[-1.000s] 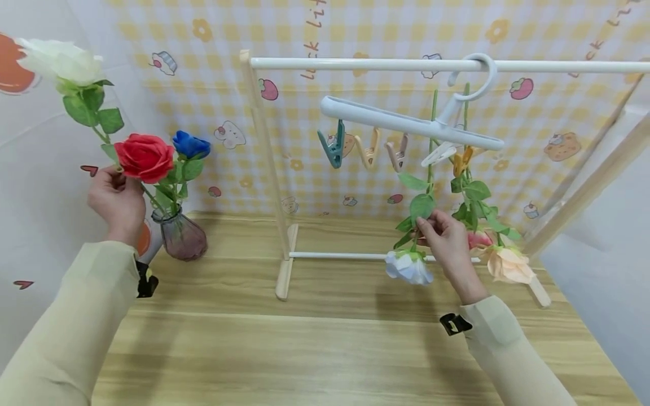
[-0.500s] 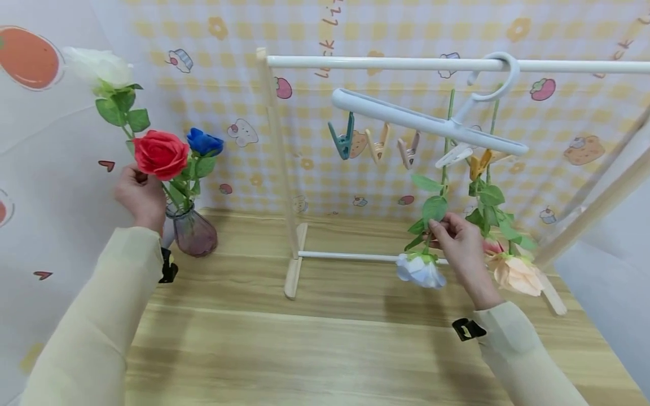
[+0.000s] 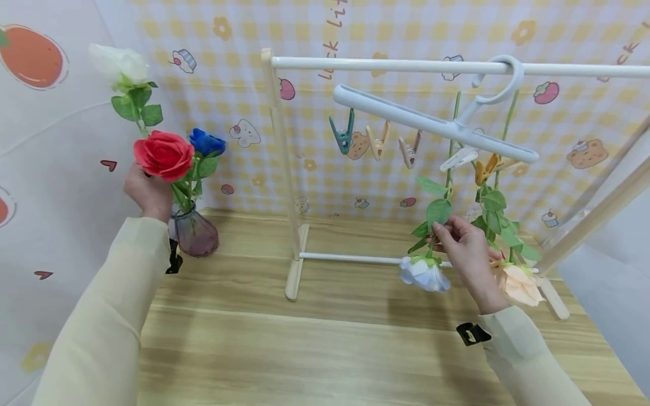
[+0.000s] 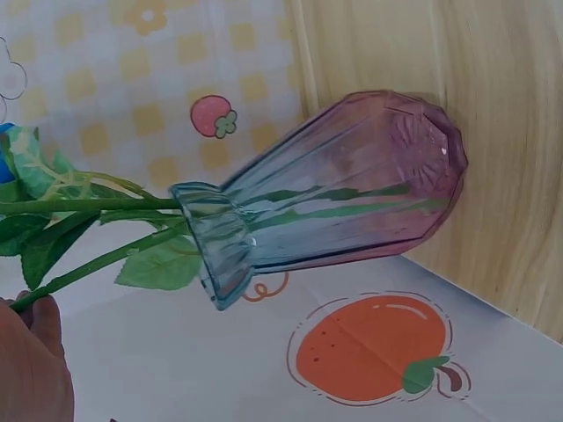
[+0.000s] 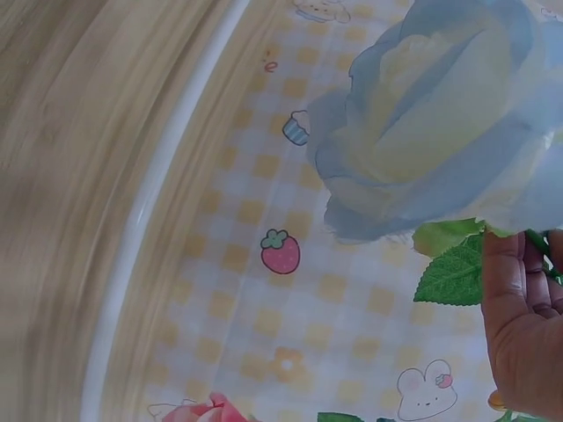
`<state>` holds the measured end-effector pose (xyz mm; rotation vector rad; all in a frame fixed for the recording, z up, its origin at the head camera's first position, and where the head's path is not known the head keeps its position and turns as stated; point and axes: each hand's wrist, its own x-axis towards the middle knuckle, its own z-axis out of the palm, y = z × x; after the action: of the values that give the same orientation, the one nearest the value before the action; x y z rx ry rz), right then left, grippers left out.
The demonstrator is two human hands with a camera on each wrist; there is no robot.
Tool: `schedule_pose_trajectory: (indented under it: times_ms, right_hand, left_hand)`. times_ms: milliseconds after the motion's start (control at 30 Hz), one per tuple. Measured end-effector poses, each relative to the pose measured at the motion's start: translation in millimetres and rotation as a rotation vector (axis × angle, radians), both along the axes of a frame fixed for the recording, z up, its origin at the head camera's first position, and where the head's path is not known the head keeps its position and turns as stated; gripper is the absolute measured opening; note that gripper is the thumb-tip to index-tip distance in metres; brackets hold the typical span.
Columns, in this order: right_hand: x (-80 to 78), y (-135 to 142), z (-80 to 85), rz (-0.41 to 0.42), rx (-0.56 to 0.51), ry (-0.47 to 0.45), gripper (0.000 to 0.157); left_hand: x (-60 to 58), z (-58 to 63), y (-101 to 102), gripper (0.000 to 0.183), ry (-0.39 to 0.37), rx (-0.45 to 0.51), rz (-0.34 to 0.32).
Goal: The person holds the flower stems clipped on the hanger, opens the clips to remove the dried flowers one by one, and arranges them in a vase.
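Note:
A white rose [image 3: 122, 65] leans above the red rose [image 3: 165, 155] at the left, and my left hand [image 3: 149, 192] pinches its stem behind the red bloom. In the left wrist view the pinched stem [image 4: 101, 261] runs into the neck of the purple glass vase [image 4: 352, 185]; a blue rose [image 3: 207, 142] also stands there. My right hand [image 3: 464, 248] pinches the leafy stem of a pale blue-white rose [image 3: 424, 274], which hangs head down near the white clothespin [image 3: 459, 158]. Whether that clothespin still grips the stem cannot be made out.
A light blue hanger [image 3: 401, 110] hangs tilted from the rack's white rail [image 3: 376, 65]. Teal [image 3: 343, 135], yellow and brown clothespins dangle from it. A peach rose [image 3: 518, 283] hangs upside down right of my hand, near a pink rose [image 5: 207, 411]. The wooden table [image 3: 304, 349] lies below.
My left hand has moved toward the vase, bringing the white rose closer above the red one. My right hand keeps hold of the blue-white rose. The head view has shifted left.

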<state>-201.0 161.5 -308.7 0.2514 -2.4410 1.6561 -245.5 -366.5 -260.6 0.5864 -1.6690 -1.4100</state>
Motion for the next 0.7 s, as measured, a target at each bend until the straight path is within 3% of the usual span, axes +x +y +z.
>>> schedule_pose_trajectory:
  times_ms: [33,67,133,200,367,500,700]
  right_hand:
    - [0.2,0.2,-0.4,-0.003,-0.003,-0.004,0.024]
    - [0.3,0.3,-0.9,-0.006,-0.007,-0.007,0.023]
    - [0.0,0.9,-1.8,-0.01,-0.015,-0.008,0.023]
    - [-0.4,1.1,-2.5,-0.012,-0.022,-0.005,0.023]
    - [-0.9,0.9,-3.6,-0.003,-0.029,0.007,0.022]
    - [-1.7,-0.2,-3.9,0.007,-0.027,0.016,0.022]
    - [-3.5,-1.7,-4.1,-0.001,-0.002,0.025,0.023]
  left_hand:
    - [0.6,-1.8,-0.7,0.021,-0.047,-0.029,0.016]
    - [2.0,-4.7,-1.2,0.015,-0.168,-0.137,0.086]
    - [3.9,-10.4,-1.6,0.015,-0.276,-0.244,0.141]
    - [5.4,-16.0,-1.6,0.016,-0.284,-0.265,0.132]
    - [9.2,-29.1,-3.1,0.021,-0.305,-0.247,0.121]
    - [14.2,-35.7,-5.0,0.009,-0.364,-0.185,0.11]
    - [23.3,-42.3,-8.7,0.03,-0.571,-0.103,0.075]
